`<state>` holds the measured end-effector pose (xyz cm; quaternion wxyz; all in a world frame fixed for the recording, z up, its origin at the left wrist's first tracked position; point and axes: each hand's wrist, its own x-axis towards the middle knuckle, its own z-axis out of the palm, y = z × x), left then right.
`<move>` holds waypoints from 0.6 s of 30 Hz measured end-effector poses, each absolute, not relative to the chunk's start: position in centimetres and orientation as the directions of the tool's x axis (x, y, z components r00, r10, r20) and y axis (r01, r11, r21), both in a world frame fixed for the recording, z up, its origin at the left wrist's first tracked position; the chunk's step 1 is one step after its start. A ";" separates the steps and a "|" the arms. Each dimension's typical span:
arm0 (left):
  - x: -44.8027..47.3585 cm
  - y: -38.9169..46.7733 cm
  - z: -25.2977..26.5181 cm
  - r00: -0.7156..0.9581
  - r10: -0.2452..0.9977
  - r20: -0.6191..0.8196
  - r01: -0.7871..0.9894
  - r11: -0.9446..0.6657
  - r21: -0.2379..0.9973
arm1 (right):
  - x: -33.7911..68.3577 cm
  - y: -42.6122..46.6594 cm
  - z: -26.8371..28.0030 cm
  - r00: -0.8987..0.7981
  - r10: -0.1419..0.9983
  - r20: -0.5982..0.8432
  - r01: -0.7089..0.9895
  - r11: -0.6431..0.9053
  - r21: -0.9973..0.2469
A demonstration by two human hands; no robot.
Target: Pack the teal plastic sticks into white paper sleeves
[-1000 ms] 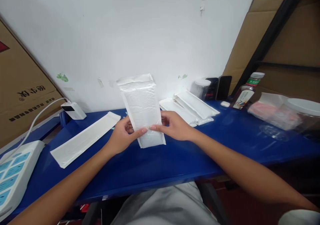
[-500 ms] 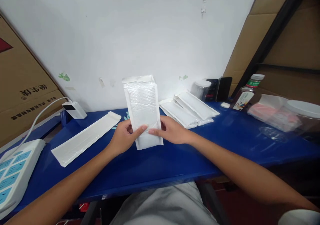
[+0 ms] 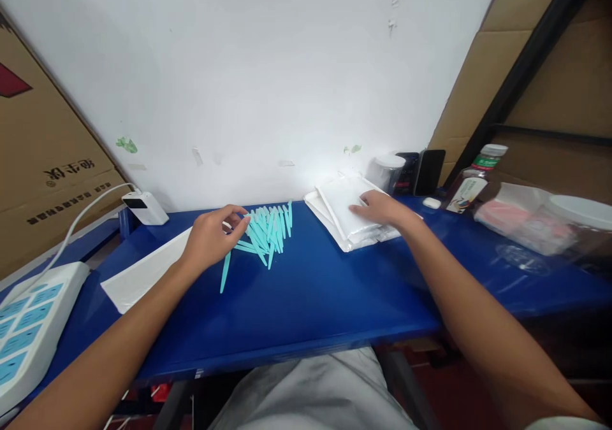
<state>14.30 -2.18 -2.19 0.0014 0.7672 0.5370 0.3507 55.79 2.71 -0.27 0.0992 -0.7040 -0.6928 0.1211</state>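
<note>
Several teal plastic sticks (image 3: 270,229) with pale ends lie in a loose pile on the blue table (image 3: 306,309). My left hand (image 3: 213,236) hovers at the pile's left side, fingers loosely curled and thumb apart, with nothing visible in it. Under that hand and forearm lies a long white strip or flat sleeve (image 3: 148,267), partly covered. To the right, white padded envelopes (image 3: 337,210) are stacked against the wall. My right hand (image 3: 382,210) rests palm down on the top one, thumb and index finger spread; its other fingers are hidden.
A white power strip (image 3: 36,325) and a white charger with cable (image 3: 146,208) are on the left. At the right stand a clear jar (image 3: 386,172), two phones (image 3: 429,172), a bottle (image 3: 473,178) and a bag with pink contents (image 3: 526,216). Cardboard (image 3: 52,156) borders the left.
The padded envelope held upright by both hands has gone to the stack with my right hand. My left hand let go and shifted left, uncovering the teal sticks.
</note>
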 end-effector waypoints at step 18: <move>3.3 1.0 -0.6 -0.025 0.998 0.057 0.999 0.028 -0.038 | 47.3 -2.4 -2.0 -0.501 0.695 0.515 0.620 0.704 -0.347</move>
